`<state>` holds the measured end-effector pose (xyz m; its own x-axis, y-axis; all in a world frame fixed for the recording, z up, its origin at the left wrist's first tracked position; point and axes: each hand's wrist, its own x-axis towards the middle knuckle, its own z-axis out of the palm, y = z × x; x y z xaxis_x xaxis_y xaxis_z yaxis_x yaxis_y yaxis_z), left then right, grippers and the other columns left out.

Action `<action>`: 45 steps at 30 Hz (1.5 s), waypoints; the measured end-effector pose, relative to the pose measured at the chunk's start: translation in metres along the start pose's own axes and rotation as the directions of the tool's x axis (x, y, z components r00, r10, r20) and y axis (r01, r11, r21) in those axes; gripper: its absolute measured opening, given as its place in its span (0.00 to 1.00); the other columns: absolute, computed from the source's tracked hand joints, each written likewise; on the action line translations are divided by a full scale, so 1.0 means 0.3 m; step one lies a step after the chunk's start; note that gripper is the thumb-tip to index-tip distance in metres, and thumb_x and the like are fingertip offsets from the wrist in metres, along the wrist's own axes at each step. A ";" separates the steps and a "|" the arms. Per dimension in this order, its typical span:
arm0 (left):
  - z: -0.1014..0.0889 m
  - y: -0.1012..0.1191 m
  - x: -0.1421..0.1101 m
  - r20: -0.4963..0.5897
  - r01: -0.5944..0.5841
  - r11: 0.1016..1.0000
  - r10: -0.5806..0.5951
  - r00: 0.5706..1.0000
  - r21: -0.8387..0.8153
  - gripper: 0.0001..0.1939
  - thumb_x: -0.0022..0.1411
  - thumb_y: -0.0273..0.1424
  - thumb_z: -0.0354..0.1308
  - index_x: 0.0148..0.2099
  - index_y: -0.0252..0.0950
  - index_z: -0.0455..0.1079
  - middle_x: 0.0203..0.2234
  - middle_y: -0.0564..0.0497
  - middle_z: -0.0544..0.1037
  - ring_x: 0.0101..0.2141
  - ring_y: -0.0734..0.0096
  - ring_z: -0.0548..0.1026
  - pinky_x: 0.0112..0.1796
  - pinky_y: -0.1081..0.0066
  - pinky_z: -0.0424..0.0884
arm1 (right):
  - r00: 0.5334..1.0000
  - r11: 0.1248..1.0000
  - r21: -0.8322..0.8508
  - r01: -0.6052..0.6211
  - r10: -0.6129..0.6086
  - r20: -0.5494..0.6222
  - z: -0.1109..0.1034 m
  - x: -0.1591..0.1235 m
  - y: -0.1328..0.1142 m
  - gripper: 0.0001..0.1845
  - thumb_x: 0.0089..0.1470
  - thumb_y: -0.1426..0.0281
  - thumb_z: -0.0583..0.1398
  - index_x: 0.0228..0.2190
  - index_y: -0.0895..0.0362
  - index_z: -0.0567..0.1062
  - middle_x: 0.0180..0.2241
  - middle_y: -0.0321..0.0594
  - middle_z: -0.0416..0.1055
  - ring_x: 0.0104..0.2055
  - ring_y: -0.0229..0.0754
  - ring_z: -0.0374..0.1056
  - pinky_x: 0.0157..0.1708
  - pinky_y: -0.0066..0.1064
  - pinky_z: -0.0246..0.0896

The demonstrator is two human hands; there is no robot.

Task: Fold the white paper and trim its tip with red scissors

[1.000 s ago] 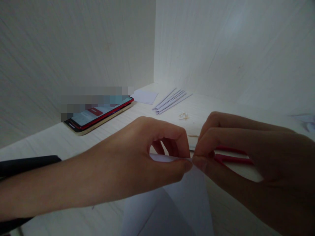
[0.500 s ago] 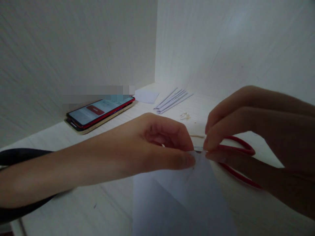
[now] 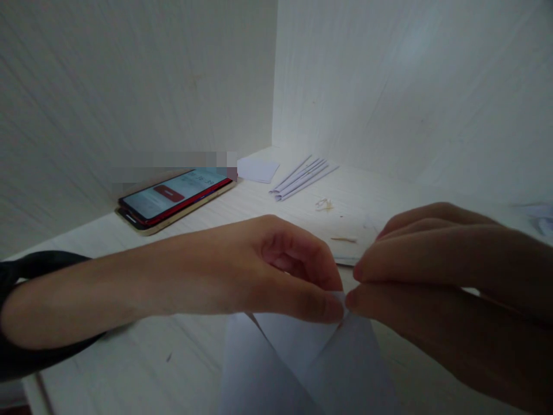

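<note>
A white sheet of paper (image 3: 268,374) hangs low in front of me, with a layer turned over at its top that comes down to a point. My left hand (image 3: 298,271) grips the top edge, thumb on the near side and curled fingers behind. Closed in a pinch, my right hand (image 3: 423,271) meets the paper's upper right corner with its fingertips, right beside my left thumb. How much paper lies between those fingertips is hidden. Just beyond the hands, a small wooden stick (image 3: 344,238) lies on the table.
Several thin rolled paper tubes (image 3: 302,178) lie near the back corner, beside flat white paper pieces (image 3: 257,170). A phone (image 3: 173,196) rests on another object at the left wall. Small scraps (image 3: 325,204) dot the tabletop (image 3: 173,380). More paper (image 3: 540,216) shows at far right.
Both hands have come lower and nearer with the paper, whose turned-over layer now shows more clearly. The red-handled scissors seen earlier under my right hand are out of sight.
</note>
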<state>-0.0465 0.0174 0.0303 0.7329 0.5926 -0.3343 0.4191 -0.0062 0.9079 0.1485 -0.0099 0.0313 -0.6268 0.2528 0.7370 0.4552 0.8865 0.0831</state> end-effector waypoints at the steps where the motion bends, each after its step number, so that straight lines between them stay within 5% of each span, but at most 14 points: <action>1: 0.001 0.003 0.000 0.005 0.000 1.000 -0.001 1.000 0.015 0.07 0.61 0.34 0.55 0.38 0.37 0.70 0.31 0.57 0.71 0.33 0.77 0.68 0.31 0.79 0.61 | 0.998 0.999 0.015 -0.036 0.035 0.049 -0.005 -0.006 -0.005 0.16 0.65 0.67 0.52 0.28 0.58 0.73 0.29 0.32 0.73 0.32 0.30 0.71 0.39 0.19 0.70; 5: 0.003 0.008 0.000 -0.006 0.016 0.999 -0.016 1.000 0.041 0.08 0.62 0.34 0.55 0.41 0.37 0.72 0.31 0.58 0.72 0.33 0.78 0.67 0.31 0.80 0.61 | 0.991 0.995 0.050 -0.091 0.085 0.103 -0.008 -0.029 -0.010 0.12 0.66 0.69 0.52 0.33 0.56 0.74 0.32 0.31 0.74 0.35 0.32 0.72 0.45 0.24 0.67; 15: -0.006 -0.018 0.007 -0.142 -0.043 0.999 0.040 0.989 -0.022 0.07 0.59 0.37 0.59 0.33 0.40 0.73 0.27 0.58 0.73 0.30 0.78 0.69 0.27 0.80 0.63 | 0.996 0.995 0.078 -0.067 0.063 0.062 0.023 -0.036 0.016 0.13 0.66 0.73 0.49 0.34 0.58 0.72 0.31 0.34 0.73 0.36 0.33 0.68 0.37 0.28 0.63; 19: -0.005 -0.024 0.012 -0.172 -0.057 0.995 0.043 0.984 -0.078 0.04 0.58 0.32 0.59 0.32 0.40 0.74 0.26 0.59 0.74 0.28 0.80 0.69 0.26 0.82 0.63 | 0.998 0.996 0.072 0.057 -0.057 -0.007 0.037 -0.026 0.027 0.11 0.63 0.78 0.52 0.32 0.59 0.73 0.28 0.33 0.72 0.30 0.30 0.68 0.30 0.23 0.62; 26: -0.001 -0.012 0.013 -0.204 -0.057 0.998 0.052 0.978 -0.017 0.07 0.58 0.32 0.58 0.28 0.39 0.72 0.20 0.61 0.71 0.22 0.83 0.65 0.20 0.84 0.56 | 0.969 0.979 0.050 0.198 -0.203 0.141 0.015 -0.027 0.060 0.21 0.64 0.76 0.50 0.21 0.60 0.72 0.32 0.35 0.73 0.35 0.32 0.69 0.35 0.23 0.66; 30: -0.003 -0.021 0.010 -0.185 -0.062 0.997 0.055 0.981 -0.036 0.03 0.56 0.29 0.58 0.31 0.40 0.73 0.23 0.60 0.74 0.25 0.82 0.68 0.23 0.82 0.59 | 0.967 0.981 0.053 0.187 -0.193 0.167 0.003 -0.030 0.066 0.19 0.64 0.74 0.51 0.23 0.60 0.73 0.35 0.37 0.72 0.35 0.33 0.68 0.35 0.23 0.67; 36: 0.000 -0.022 0.012 -0.181 -0.058 0.995 0.043 0.982 -0.078 0.04 0.56 0.32 0.60 0.32 0.39 0.74 0.26 0.58 0.76 0.28 0.79 0.71 0.26 0.82 0.63 | 0.971 0.987 0.141 0.070 -0.100 0.216 0.006 -0.063 0.085 0.05 0.59 0.71 0.60 0.39 0.58 0.74 0.42 0.35 0.69 0.40 0.34 0.66 0.37 0.23 0.67; 45: 0.006 -0.023 0.017 -0.186 -0.038 0.999 0.032 0.982 -0.029 0.06 0.56 0.34 0.59 0.35 0.37 0.73 0.31 0.53 0.79 0.33 0.72 0.75 0.31 0.76 0.69 | 0.977 0.994 0.103 0.040 -0.060 0.202 0.016 -0.086 0.083 0.04 0.60 0.69 0.58 0.36 0.57 0.71 0.39 0.34 0.68 0.38 0.31 0.65 0.35 0.20 0.67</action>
<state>-0.0449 0.0191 0.0219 0.6336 0.7315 -0.2519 0.3746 -0.0052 0.9272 0.1728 0.0076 0.0112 -0.7680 0.2724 0.5796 0.3627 0.9309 0.0430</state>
